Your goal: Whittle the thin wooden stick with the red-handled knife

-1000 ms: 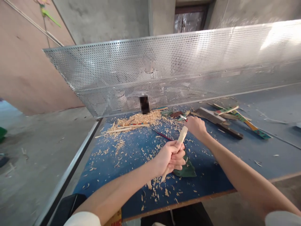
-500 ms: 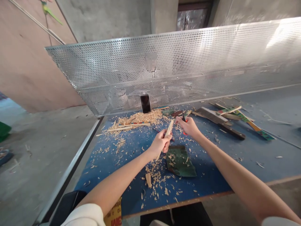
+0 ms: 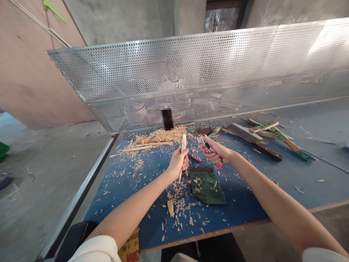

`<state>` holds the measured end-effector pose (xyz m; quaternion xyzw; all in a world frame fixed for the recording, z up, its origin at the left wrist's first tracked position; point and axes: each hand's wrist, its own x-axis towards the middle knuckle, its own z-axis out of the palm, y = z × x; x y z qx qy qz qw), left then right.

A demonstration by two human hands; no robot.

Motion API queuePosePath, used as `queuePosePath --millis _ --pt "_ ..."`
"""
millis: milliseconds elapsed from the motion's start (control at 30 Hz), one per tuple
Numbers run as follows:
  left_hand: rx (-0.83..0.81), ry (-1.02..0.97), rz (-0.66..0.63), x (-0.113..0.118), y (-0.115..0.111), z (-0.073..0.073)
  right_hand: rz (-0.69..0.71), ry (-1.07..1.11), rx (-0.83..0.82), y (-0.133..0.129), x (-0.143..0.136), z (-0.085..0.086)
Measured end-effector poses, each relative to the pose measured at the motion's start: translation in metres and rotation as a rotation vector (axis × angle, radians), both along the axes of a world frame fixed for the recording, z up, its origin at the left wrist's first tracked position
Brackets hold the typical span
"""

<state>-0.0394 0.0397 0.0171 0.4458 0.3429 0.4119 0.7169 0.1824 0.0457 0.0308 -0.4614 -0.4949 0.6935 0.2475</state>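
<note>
Your left hand is gripping a pale wooden stick, fingers wrapped tightly around its lower part, and is holding it nearly upright above the blue tabletop. The rounded upper end of the stick is rising clear of your fist, while the thin lower end is poking out below it, over the shavings. Your right hand is closing around a small red-handled cutter; its metal tip is pointing up and to the left, toward the stick, and a red loop of the handle is showing below your palm. The two hands are hovering near each other but apart, and the cutter is not touching the stick.

A dark green sheet is lying flat on the tabletop just below both hands, dusted with chips. Wood shavings are piling up at the far left of the table, beside a few thin painted strips, and looser curls are scattering toward the near edge. To the right, well apart from your hands, a broad cleaver with a dark handle is resting beside more coloured strips. A perforated metal screen is standing along the back of the table.
</note>
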Motion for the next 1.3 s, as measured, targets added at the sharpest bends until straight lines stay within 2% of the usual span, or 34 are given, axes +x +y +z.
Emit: queuePosePath --millis 133,233,300,367,500,600,767,900,1100,1167,1300 --pt "0.013 0.041 -0.032 -0.002 0.002 0.002 0.169 0.081 -0.130 -0.005 -0.013 -0.003" --pt "0.042 0.034 -0.086 -0.001 0.001 0.001 0.231 0.153 -0.175 -0.005 -0.024 -0.011" --pt "0.056 0.032 -0.074 -0.001 0.001 -0.002 0.252 0.181 -0.188 -0.005 -0.028 -0.014" --pt "0.065 0.044 -0.013 -0.001 0.003 -0.005 0.266 0.201 -0.195 -0.005 -0.028 -0.014" --pt "0.057 0.159 0.190 -0.005 0.013 -0.014 0.258 0.234 -0.158 -0.006 -0.022 -0.007" --pt "0.029 0.209 0.244 -0.007 0.023 -0.022 0.169 0.204 -0.078 -0.005 -0.020 -0.004" --pt "0.046 0.111 0.085 -0.004 0.027 -0.024 -0.024 0.048 0.079 -0.003 -0.022 -0.010" --pt "-0.008 -0.005 -0.037 -0.006 0.022 -0.017 -0.109 -0.091 0.350 0.003 -0.020 -0.020" --pt "-0.090 -0.089 -0.078 -0.013 0.024 -0.013 -0.251 -0.442 0.812 0.010 -0.018 -0.025" --pt "-0.095 -0.144 -0.115 -0.014 0.026 -0.013 -0.291 -0.495 0.874 0.011 -0.018 -0.024" --pt "-0.122 -0.203 -0.164 -0.016 0.028 -0.011 -0.407 -0.456 0.877 0.010 -0.017 -0.023"
